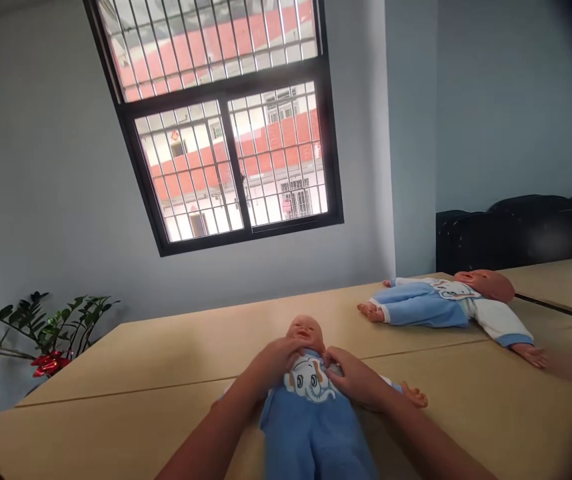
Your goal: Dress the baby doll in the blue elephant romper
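On the tabletop [166, 427], the doll [312, 400] lies face-up, head pointing away from me, collar [311, 352] smack between my half-curled left hand [282, 358] and right hand [355, 377], can't tell if gripping.

I seem to be in a meeting or training room.
My broad, pale tabletop [166, 360] of joined panels bears a near doll [311, 413] and a matching doll [426, 303] farther right; black chair backs [496, 233] show far right, a barred window [226, 100] far, a leafy plant [86, 317] left.
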A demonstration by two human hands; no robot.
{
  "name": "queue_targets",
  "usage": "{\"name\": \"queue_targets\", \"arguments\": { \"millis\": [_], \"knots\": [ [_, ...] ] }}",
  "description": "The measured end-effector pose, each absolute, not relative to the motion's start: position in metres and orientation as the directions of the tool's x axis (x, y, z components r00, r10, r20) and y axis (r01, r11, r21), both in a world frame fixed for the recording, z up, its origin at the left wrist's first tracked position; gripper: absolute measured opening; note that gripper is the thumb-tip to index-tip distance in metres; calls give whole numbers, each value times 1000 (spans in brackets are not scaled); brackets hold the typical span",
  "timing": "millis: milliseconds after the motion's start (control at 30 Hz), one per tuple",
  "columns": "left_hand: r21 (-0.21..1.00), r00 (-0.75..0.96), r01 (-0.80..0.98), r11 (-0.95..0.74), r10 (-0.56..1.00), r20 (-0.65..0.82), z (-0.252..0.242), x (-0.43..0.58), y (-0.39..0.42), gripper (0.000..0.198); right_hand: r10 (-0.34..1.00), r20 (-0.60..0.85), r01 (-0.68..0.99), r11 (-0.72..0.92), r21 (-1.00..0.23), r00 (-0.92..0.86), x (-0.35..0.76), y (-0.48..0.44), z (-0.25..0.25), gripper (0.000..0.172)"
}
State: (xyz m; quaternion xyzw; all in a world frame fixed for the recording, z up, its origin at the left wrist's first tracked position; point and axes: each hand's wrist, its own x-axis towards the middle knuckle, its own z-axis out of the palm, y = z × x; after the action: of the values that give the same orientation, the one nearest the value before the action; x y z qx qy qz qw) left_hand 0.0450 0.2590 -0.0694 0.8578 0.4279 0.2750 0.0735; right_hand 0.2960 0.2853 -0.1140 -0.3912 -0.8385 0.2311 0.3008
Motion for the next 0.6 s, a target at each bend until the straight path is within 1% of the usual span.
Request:
{"name": "queue_targets", "arguments": {
  "millis": [33, 100, 200, 267, 333, 433, 500, 600],
  "knots": [
    [350, 549, 672, -652, 757, 355, -66, 57, 268, 39, 802, 324, 528, 580, -620, -501, 296, 285, -115, 7],
    [338, 623, 652, -679, 733, 272, -62, 76, 282, 50, 819, 317, 558, 562, -611, -479, 297, 285, -117, 9],
    [344, 639, 658, -670, 738, 217, -64, 89, 293, 62, 856, 278, 597, 505, -623, -435, 298, 289, -121, 16],
    [356, 640, 664, -658, 746, 186, -68, 90, 294, 64, 882, 226, 615, 454, -645, -414, 298, 292, -123, 16],
    [360, 630, 678, -641, 759, 164, -71, 88, 293, 56, 879, 195, 615, 449, -649, -435, 298, 294, -122, 10],
    [340, 595, 718, -608, 789, 155, -74, 85, 288, 41, 846, 225, 580, 502, -641, -484, 300, 292, -114, 6],
    [315, 564, 751, -580, 812, 150, -73, 83, 284, 39, 826, 232, 551, 525, -649, -514, 303, 290, -107, 3],
    [267, 503, 813, -518, 855, 126, -69, 82, 278, 36, 816, 193, 545, 519, -658, -544, 310, 286, -94, 5]
  ]
}}
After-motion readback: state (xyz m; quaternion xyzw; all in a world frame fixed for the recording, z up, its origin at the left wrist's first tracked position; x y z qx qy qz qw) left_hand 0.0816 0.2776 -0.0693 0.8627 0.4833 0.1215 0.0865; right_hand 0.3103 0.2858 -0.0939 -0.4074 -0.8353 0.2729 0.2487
